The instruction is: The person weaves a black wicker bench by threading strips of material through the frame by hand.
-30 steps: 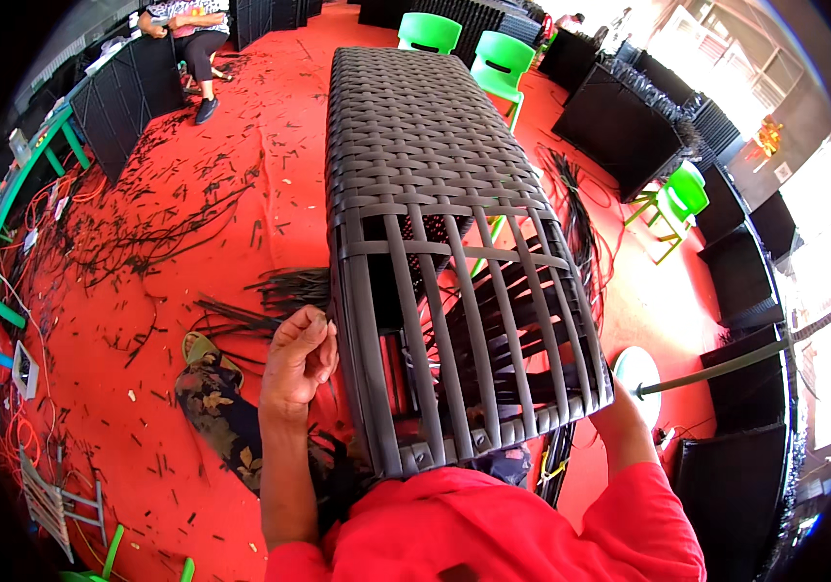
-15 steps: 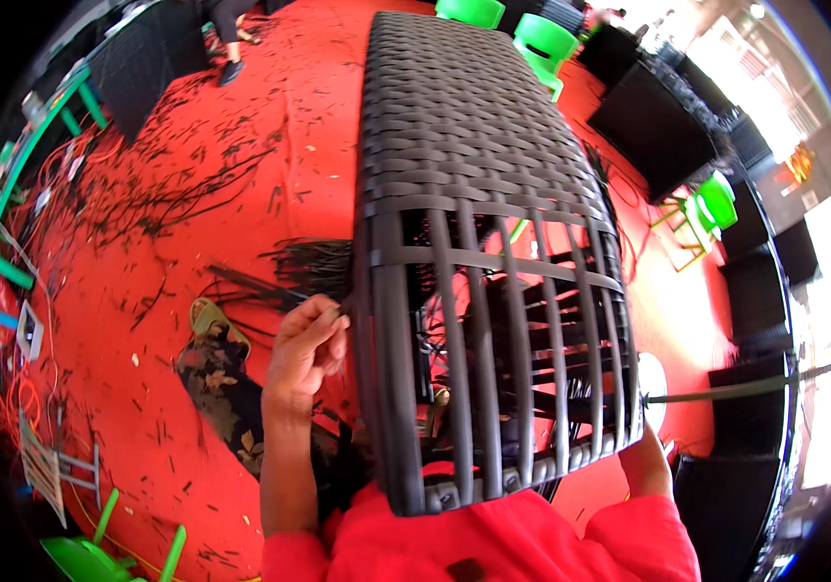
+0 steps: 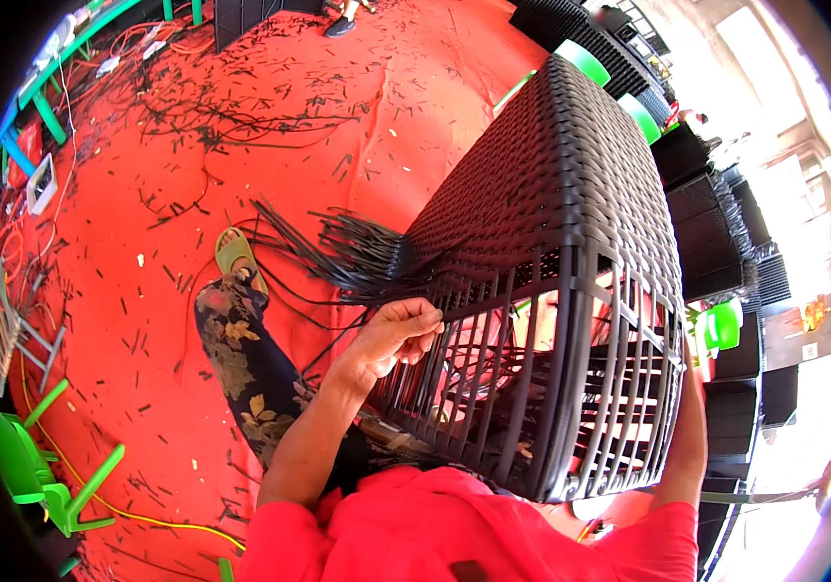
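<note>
A partly woven black wicker furniture piece (image 3: pixel 532 184) stands tilted in front of me. Its far part is closely woven; the nearer part shows bare upright strands with gaps between them. On its left side, my left hand (image 3: pixel 398 339) is closed, thumb and forefinger pinching a flat black weaving strip (image 3: pixel 503 301) that crosses the uprights. A bundle of loose black strips (image 3: pixel 362 247) fans out beyond this hand. My right forearm (image 3: pixel 689 436) reaches up along the piece's right side; the right hand's fingers are hidden behind the wicker.
Strip offcuts and long loose strands (image 3: pixel 231 126) litter the red floor (image 3: pixel 158 320). Green chairs stand at lower left (image 3: pixel 22 456), far right (image 3: pixel 723 325) and behind the piece. Dark wicker pieces (image 3: pixel 701 213) line the right. Cables lie near a green table frame (image 3: pixel 47 116).
The wicker piece has turned, bringing its left side into view, and sits farther right. My left hand has shifted right along with it. The whole view has swung round.
</note>
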`<state>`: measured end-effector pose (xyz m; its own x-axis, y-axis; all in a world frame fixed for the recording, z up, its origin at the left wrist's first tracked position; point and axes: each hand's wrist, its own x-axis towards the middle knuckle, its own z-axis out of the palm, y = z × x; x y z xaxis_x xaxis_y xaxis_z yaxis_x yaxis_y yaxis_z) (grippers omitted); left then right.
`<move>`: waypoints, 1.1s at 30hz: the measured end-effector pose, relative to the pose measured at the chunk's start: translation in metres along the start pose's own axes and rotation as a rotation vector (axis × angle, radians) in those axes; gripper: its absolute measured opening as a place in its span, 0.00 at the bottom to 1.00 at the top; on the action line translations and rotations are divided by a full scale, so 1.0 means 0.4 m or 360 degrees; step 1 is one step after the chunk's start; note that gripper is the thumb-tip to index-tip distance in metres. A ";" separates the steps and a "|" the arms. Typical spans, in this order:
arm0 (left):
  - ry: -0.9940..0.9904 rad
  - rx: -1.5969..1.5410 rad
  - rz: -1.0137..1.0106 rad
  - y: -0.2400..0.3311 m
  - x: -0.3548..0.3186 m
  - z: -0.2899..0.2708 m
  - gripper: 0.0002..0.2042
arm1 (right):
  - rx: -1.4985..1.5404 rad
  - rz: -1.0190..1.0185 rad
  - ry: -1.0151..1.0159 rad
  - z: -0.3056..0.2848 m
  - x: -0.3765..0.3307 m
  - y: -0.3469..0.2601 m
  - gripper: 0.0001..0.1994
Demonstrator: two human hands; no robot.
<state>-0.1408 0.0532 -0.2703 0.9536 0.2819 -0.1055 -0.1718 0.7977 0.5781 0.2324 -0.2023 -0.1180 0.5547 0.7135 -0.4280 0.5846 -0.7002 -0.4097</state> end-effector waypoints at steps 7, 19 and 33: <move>-0.0033 -0.0229 -0.0060 -0.016 0.000 -0.041 0.08 | -0.0199 -0.0244 0.0977 -0.276 0.038 -0.266 0.12; -0.0103 -0.0704 0.0330 0.050 -0.042 -0.054 0.05 | -0.1374 -0.1654 -0.0354 0.214 0.008 -0.945 0.13; -0.0404 0.0029 0.0197 0.044 -0.037 0.038 0.21 | -0.1647 -0.1163 -0.0387 0.198 -0.019 -0.977 0.07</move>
<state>-0.1544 0.0551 -0.2463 0.9574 0.2323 0.1717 -0.2888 0.7550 0.5886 -0.0473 0.0639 -0.0185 -0.1440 0.8225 -0.5502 0.9503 0.2701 0.1550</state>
